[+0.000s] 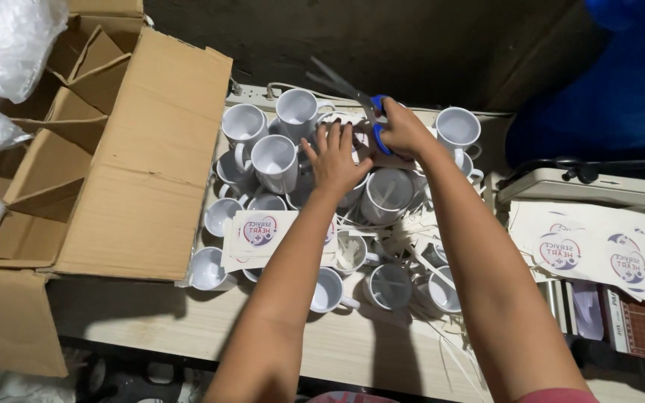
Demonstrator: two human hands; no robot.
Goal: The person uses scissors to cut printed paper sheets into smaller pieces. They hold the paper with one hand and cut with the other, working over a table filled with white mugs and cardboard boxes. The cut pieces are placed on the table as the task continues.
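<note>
Right hand point(404, 133) clenched around blue-handled scissors point(360, 101), blades pointing up-left above the cluster of white mugs point(274, 160). Left hand point(335, 157) open, fingers spread, resting flat on printed paper atop the mugs, just beside the scissors. Open cardboard box point(128, 164) at left.

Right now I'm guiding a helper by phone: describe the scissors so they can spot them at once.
Find the open cardboard box; right of it white mugs crowd the table. Above their far edge the right hand holds the scissors: the only thing with blue handles, grey blades pointing up-left toward the dark wall.
</note>
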